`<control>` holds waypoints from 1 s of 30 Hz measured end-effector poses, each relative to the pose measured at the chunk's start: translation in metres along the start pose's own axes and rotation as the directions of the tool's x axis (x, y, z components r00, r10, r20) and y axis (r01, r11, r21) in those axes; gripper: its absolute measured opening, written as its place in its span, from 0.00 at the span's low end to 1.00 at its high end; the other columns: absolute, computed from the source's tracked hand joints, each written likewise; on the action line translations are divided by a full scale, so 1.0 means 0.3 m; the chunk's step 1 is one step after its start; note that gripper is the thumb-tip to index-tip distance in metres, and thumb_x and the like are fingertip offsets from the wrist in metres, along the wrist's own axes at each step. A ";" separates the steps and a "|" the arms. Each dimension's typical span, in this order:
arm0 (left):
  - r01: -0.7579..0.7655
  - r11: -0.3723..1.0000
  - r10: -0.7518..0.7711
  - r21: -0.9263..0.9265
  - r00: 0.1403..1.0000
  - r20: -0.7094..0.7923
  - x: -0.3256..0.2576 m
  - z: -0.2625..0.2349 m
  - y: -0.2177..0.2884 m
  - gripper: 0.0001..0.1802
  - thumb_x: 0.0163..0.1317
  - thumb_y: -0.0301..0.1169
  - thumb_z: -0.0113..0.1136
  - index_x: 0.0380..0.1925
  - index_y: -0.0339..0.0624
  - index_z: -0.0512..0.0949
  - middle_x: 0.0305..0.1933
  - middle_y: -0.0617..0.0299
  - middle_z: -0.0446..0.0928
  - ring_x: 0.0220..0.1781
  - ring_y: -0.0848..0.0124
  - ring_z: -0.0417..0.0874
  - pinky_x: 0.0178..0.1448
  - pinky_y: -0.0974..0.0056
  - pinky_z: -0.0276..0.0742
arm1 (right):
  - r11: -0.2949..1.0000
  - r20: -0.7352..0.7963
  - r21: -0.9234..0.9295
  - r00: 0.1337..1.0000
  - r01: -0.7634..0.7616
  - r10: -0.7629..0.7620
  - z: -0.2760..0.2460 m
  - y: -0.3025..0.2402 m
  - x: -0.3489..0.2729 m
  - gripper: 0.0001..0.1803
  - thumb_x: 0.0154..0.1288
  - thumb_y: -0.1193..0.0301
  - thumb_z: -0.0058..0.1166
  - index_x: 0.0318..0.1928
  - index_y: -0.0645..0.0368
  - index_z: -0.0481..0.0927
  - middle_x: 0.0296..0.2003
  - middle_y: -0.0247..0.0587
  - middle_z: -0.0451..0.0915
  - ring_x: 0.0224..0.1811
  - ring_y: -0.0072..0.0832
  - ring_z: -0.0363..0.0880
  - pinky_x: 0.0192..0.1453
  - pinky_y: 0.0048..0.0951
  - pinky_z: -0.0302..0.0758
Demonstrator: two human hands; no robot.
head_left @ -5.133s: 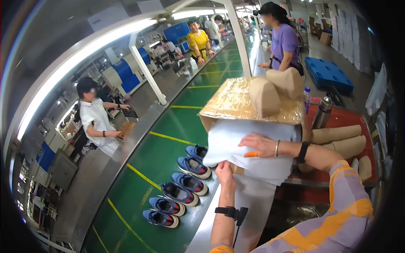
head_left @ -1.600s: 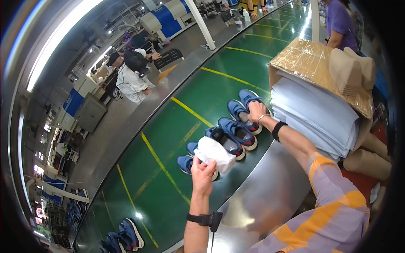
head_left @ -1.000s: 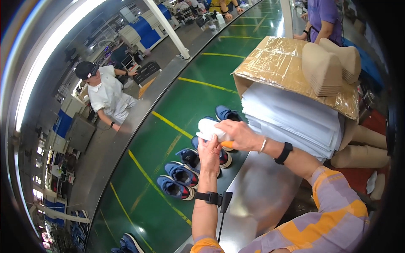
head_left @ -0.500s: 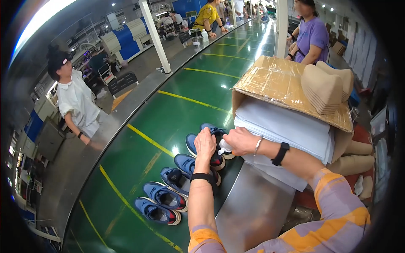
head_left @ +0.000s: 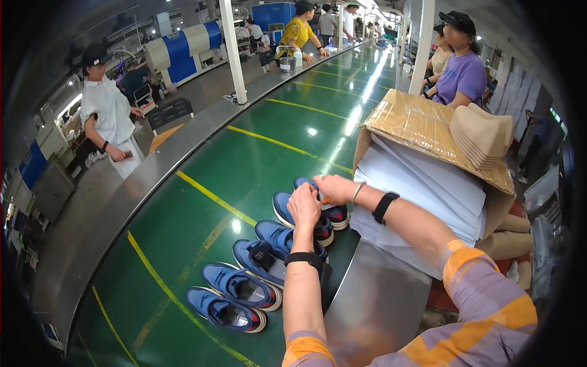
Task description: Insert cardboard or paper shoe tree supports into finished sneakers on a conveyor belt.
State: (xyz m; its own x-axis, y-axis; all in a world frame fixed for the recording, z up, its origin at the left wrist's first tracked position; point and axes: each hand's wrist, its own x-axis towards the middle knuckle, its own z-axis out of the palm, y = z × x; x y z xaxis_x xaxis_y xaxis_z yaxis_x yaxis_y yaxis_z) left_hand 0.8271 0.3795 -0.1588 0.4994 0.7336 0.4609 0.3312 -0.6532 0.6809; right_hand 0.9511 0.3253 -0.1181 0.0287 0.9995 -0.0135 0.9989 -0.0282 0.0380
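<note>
Fingers [head_left: 318, 186] of both my hands are pressing closed into the farthest blue sneaker [head_left: 333, 214] on the green conveyor belt [head_left: 257, 159]; five nearer sneakers [head_left: 244, 284] are probably waiting.

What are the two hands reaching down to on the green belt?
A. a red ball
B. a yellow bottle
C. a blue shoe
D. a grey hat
C: the left hand and right hand sit together over a blue shoe in the row on the green belt.
</note>
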 end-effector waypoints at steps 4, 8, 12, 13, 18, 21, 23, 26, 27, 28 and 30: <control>0.004 0.998 -0.001 -0.061 0.998 0.060 -0.008 0.009 -0.003 0.05 0.54 0.29 0.56 0.27 0.40 0.74 0.31 0.49 0.78 0.39 0.49 0.79 0.41 0.48 0.73 | 0.993 0.147 -0.114 0.989 0.016 0.001 -0.058 -0.010 0.018 0.18 0.44 0.67 0.66 0.34 0.65 0.77 0.33 0.54 0.81 0.37 0.45 0.82 0.39 0.39 0.79; -0.033 0.999 0.034 -0.003 0.999 0.036 -0.008 0.034 -0.007 0.05 0.54 0.27 0.49 0.28 0.37 0.73 0.33 0.46 0.78 0.39 0.48 0.78 0.43 0.47 0.73 | 0.966 -0.105 -0.249 0.989 0.075 -0.104 0.064 -0.018 0.034 0.07 0.47 0.71 0.54 0.26 0.60 0.80 0.26 0.47 0.81 0.30 0.43 0.82 0.33 0.38 0.79; -0.110 0.994 0.110 -0.006 0.993 -0.045 -0.047 -0.017 0.003 0.11 0.51 0.27 0.58 0.34 0.34 0.72 0.39 0.45 0.73 0.46 0.50 0.74 0.50 0.52 0.70 | 0.975 -0.185 -0.220 0.983 -0.024 -0.017 0.059 -0.046 0.051 0.05 0.52 0.71 0.49 0.27 0.60 0.76 0.26 0.49 0.80 0.31 0.42 0.82 0.34 0.39 0.78; -0.151 0.983 0.141 -0.104 0.985 -0.098 -0.061 -0.050 0.055 0.12 0.51 0.26 0.58 0.35 0.34 0.72 0.38 0.45 0.72 0.46 0.50 0.73 0.50 0.52 0.70 | 0.978 -0.193 -0.207 0.981 -0.019 -0.021 0.040 -0.020 0.041 0.06 0.52 0.71 0.50 0.29 0.61 0.76 0.28 0.49 0.79 0.33 0.42 0.81 0.36 0.39 0.78; -0.323 0.945 0.315 0.050 0.941 0.119 -0.217 -0.461 0.162 0.10 0.55 0.26 0.55 0.37 0.37 0.70 0.37 0.51 0.71 0.39 0.53 0.75 0.42 0.54 0.72 | 0.986 -0.430 0.046 0.894 0.162 -0.127 -0.155 -0.202 -0.093 0.15 0.50 0.71 0.55 0.38 0.63 0.70 0.32 0.51 0.73 0.36 0.45 0.75 0.41 0.39 0.74; -0.351 0.803 0.125 0.481 0.889 0.441 -0.400 -0.602 0.103 0.27 0.51 0.43 0.64 0.46 0.39 0.70 0.41 0.55 0.71 0.39 0.54 0.77 0.37 0.54 0.75 | 0.836 -0.227 0.441 0.942 0.327 -0.249 -0.151 -0.322 -0.228 0.29 0.47 0.61 0.65 0.48 0.59 0.70 0.32 0.55 0.76 0.35 0.49 0.77 0.39 0.44 0.73; -0.308 0.824 -0.040 0.476 0.806 0.590 -0.495 -0.613 0.027 0.30 0.50 0.44 0.65 0.51 0.44 0.68 0.51 0.54 0.67 0.39 0.51 0.78 0.38 0.54 0.78 | 0.833 -0.012 0.303 0.876 0.463 -0.482 -0.027 -0.374 -0.278 0.38 0.45 0.53 0.66 0.59 0.45 0.68 0.33 0.53 0.76 0.37 0.48 0.76 0.41 0.45 0.71; -0.285 0.867 0.044 0.410 0.861 0.506 -0.518 -0.561 -0.068 0.22 0.49 0.36 0.66 0.41 0.40 0.70 0.44 0.51 0.68 0.37 0.51 0.78 0.39 0.52 0.77 | 0.928 0.007 0.046 0.929 0.371 -0.371 0.036 -0.474 -0.274 0.28 0.47 0.62 0.61 0.53 0.42 0.74 0.33 0.47 0.75 0.37 0.43 0.76 0.40 0.42 0.69; -0.265 0.877 0.046 0.401 0.877 0.478 -0.525 -0.554 -0.088 0.20 0.49 0.35 0.66 0.38 0.39 0.70 0.43 0.50 0.68 0.37 0.51 0.78 0.39 0.51 0.77 | 0.931 -0.014 0.080 0.934 0.357 -0.357 0.038 -0.498 -0.269 0.23 0.46 0.65 0.59 0.48 0.44 0.76 0.32 0.47 0.75 0.37 0.43 0.77 0.40 0.43 0.70; -0.252 0.892 0.059 0.377 0.889 0.454 -0.520 -0.551 -0.081 0.18 0.49 0.34 0.65 0.36 0.38 0.70 0.41 0.49 0.68 0.37 0.50 0.77 0.39 0.51 0.76 | 0.937 -0.024 0.108 0.943 0.332 -0.331 0.021 -0.507 -0.276 0.18 0.45 0.68 0.58 0.42 0.46 0.79 0.30 0.46 0.76 0.36 0.43 0.77 0.39 0.44 0.71; -0.226 0.917 0.051 0.329 0.884 0.464 -0.544 -0.595 -0.099 0.18 0.48 0.33 0.65 0.36 0.37 0.70 0.41 0.48 0.67 0.37 0.49 0.77 0.40 0.50 0.76 | 0.916 -0.126 0.115 0.921 0.383 -0.369 0.009 -0.559 -0.292 0.12 0.45 0.68 0.58 0.34 0.48 0.80 0.28 0.47 0.76 0.36 0.44 0.78 0.38 0.45 0.72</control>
State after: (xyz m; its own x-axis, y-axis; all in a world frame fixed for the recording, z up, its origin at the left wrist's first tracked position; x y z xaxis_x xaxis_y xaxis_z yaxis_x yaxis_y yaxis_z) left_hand 0.5930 0.3128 -0.1527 0.8302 0.5282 0.1780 0.4542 -0.8262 0.3333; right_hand 0.7813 0.2425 -0.1259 -0.3473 0.9325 0.0990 0.9307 0.3557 -0.0856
